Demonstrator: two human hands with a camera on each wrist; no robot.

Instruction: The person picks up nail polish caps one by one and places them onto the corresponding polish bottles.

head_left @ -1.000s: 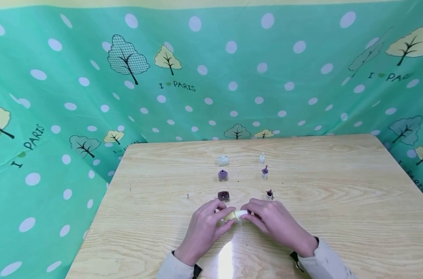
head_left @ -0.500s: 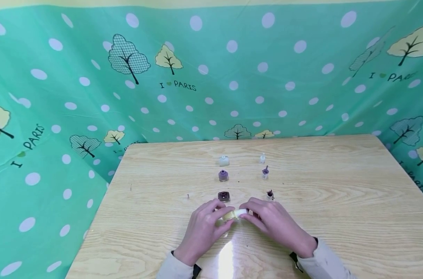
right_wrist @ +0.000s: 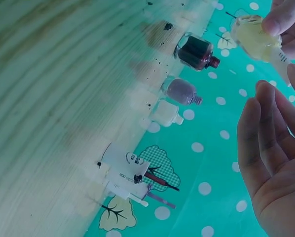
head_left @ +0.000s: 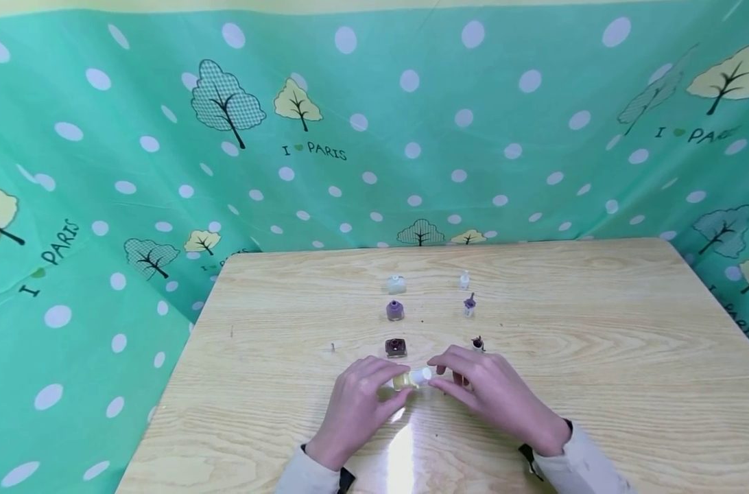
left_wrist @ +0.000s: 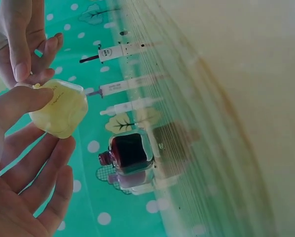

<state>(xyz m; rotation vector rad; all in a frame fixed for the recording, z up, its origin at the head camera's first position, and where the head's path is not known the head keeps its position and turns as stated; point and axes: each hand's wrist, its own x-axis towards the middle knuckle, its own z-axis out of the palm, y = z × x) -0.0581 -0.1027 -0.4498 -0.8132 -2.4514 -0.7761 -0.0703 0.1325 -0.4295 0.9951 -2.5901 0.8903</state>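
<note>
My left hand (head_left: 363, 392) pinches a yellow nail polish bottle (left_wrist: 63, 109) between thumb and fingers, holding it tilted sideways above the table. Its white cap (head_left: 420, 375) is on the neck and points toward my right hand (head_left: 482, 387). That hand is right beside the cap, its fingers (right_wrist: 266, 123) relaxed and gripping nothing; whether the thumb grazes the cap is hard to tell. Just beyond stands an uncapped dark red polish bottle (head_left: 396, 348). Behind it are a purple bottle (head_left: 395, 311) and a pale whitish bottle (head_left: 396, 285), both uncapped too.
To the right, three white caps stand with brushes upward: one with a dark brush (head_left: 477, 344), one with a purple brush (head_left: 469, 305) and one with a pale brush (head_left: 464, 280). Small specks dot the wooden table (head_left: 597, 384). A green dotted curtain (head_left: 374, 123) borders it.
My right fingers have come off the white cap and spread, the hand shifting slightly right. More of the cap shows now. The left hand still holds the yellow bottle, slightly turned.
</note>
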